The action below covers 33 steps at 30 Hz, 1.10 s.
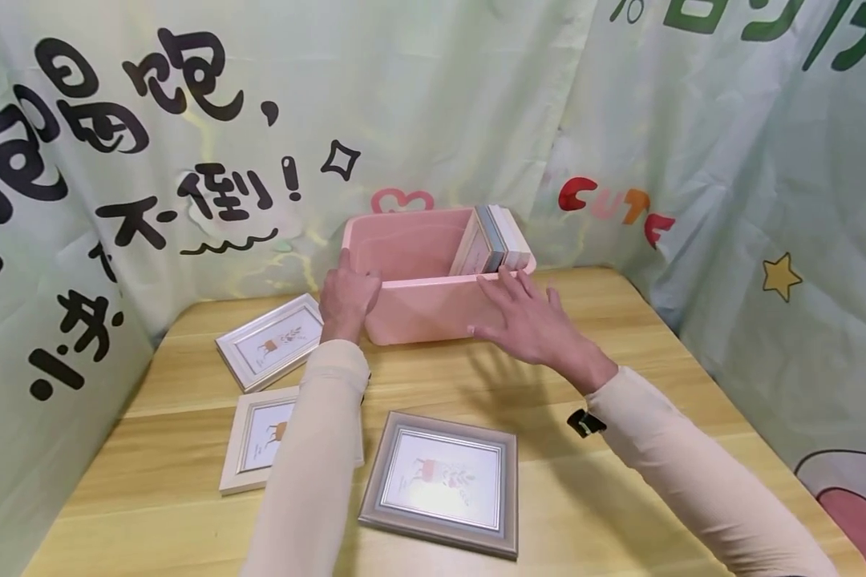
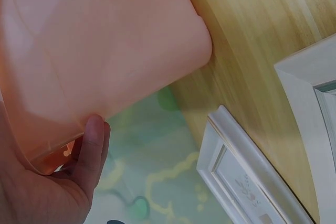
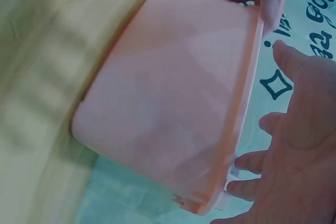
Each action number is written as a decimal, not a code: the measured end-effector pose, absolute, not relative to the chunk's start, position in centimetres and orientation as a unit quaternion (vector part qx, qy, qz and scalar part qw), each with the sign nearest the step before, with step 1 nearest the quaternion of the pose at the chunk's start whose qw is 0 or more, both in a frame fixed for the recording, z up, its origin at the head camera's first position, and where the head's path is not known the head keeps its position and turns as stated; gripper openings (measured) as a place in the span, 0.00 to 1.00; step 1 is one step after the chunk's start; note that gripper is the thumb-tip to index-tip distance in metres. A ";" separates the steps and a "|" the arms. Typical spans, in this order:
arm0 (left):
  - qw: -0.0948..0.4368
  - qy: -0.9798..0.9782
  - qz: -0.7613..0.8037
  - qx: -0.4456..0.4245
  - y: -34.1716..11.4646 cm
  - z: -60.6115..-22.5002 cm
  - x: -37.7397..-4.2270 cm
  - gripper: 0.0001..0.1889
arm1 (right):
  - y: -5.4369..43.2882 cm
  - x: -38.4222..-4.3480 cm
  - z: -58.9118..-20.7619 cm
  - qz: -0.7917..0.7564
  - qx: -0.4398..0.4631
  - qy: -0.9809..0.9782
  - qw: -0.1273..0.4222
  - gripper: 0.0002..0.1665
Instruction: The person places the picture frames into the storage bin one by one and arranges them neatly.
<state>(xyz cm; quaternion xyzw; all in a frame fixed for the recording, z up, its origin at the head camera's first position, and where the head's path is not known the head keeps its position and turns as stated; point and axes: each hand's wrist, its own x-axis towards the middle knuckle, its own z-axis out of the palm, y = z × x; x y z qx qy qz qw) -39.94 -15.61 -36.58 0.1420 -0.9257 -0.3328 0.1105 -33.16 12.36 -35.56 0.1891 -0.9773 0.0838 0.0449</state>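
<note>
A pink plastic bin (image 1: 433, 314) stands at the back of the table, with several picture frames (image 1: 482, 240) upright against its right end. My left hand (image 1: 348, 298) grips the bin's left end by the rim; in the left wrist view its fingers (image 2: 90, 148) curl round the edge. Near the front rim on the right, my right hand (image 1: 530, 320) is spread, fingers apart. Seen from the right wrist, that hand (image 3: 302, 140) has its fingertips close to the rim; whether they touch it I cannot tell.
A silvery-white picture frame (image 1: 277, 340) lies at the back left, partly behind my left hand. In front of it, my left sleeve covers part of a cream frame (image 1: 234, 453). A grey-brown frame (image 1: 440, 481) lies front centre. Printed cloth (image 1: 462, 96) hangs behind the wooden table (image 1: 173, 481).
</note>
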 end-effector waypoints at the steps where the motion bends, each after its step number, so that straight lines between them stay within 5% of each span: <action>1: 0.109 -0.926 -0.331 0.142 -15.6 -36.6 -39.9 0.41 | 12.4 -32.7 -35.8 0.086 0.190 -0.977 0.046 0.51; 24: 0.104 -0.925 -0.335 0.146 -15.7 -36.5 -40.0 0.42 | 12.6 -27.8 -40.6 0.105 0.207 -0.973 -0.001 0.51; 33: 0.107 -0.923 -0.341 0.144 -15.6 -36.7 -40.2 0.42 | 12.9 -26.3 -42.7 0.104 0.200 -0.971 -0.073 0.44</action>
